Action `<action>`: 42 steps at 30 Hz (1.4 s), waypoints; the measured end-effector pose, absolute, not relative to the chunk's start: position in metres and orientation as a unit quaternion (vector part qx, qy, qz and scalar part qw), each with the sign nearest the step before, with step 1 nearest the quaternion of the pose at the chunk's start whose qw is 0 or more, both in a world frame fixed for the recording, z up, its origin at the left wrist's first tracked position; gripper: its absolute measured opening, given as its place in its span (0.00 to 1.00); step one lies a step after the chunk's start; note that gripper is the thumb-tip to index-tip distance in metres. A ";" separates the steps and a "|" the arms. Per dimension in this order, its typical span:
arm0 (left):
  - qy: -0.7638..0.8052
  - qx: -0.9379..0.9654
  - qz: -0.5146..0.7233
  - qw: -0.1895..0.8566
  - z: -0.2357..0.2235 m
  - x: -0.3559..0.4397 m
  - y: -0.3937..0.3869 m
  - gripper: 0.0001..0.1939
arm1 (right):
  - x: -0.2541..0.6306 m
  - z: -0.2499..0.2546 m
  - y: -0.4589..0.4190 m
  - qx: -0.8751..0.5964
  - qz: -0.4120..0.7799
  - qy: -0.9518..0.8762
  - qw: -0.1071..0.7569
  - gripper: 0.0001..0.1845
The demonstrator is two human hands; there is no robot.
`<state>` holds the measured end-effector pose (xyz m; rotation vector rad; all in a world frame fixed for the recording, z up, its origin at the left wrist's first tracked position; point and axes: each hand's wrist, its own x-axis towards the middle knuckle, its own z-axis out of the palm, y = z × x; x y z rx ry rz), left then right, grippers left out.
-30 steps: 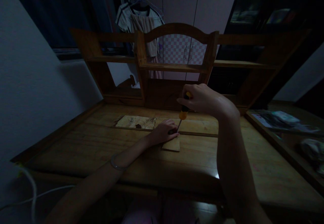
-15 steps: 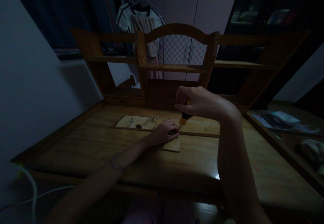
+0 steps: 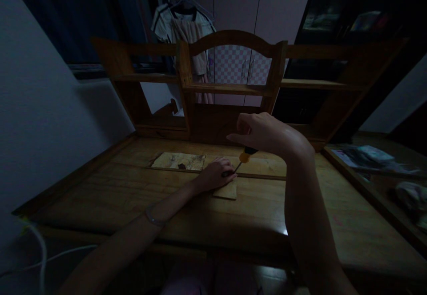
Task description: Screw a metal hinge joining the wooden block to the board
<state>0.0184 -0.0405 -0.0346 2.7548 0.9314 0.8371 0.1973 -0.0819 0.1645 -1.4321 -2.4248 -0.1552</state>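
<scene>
My right hand (image 3: 265,130) is curled over the top of a screwdriver (image 3: 245,156) with a yellow and black handle. Its thumb sticks out to the left, and the grip is partly hidden behind the hand. The shaft slants down to the left, its tip beside the fingers of my left hand (image 3: 216,173). These fingers close around a small dark piece (image 3: 227,173), too dim to make out, pressing it down at the wood. Below them a small flat wooden board (image 3: 227,192) shows, and a long wooden strip (image 3: 263,167) runs behind both hands.
Patchy pale wood (image 3: 178,161) marks the strip's left end. A wooden shelf unit (image 3: 230,89) rises along the back of the desk (image 3: 133,188). Papers (image 3: 375,153) lie at the right, and a white cable (image 3: 42,255) hangs at lower left. The room is dim.
The thumb of my right hand has stretched out to the left and its fingers have shifted on the handle. The screwdriver leans a little more to the right. My left hand stays put.
</scene>
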 end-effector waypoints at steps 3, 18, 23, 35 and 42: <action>0.300 0.910 0.280 0.058 -0.035 0.019 -0.041 0.10 | 0.199 0.168 -0.088 -0.540 -0.070 -0.828 0.133 0.22; 0.301 0.899 0.314 0.058 -0.047 0.017 -0.032 0.10 | 0.228 0.181 -0.105 -0.485 -0.029 -0.859 0.160 0.15; 0.301 0.903 0.300 0.064 -0.047 0.014 -0.030 0.10 | 0.215 0.179 -0.101 -0.439 -0.034 -0.879 0.182 0.09; 0.325 0.890 0.302 0.105 -0.043 0.014 -0.033 0.12 | 0.194 0.165 -0.085 -0.494 -0.066 -0.844 0.200 0.17; 0.334 0.885 0.300 0.127 -0.039 0.015 -0.036 0.11 | 0.192 0.164 -0.089 -0.423 0.003 -0.880 0.217 0.17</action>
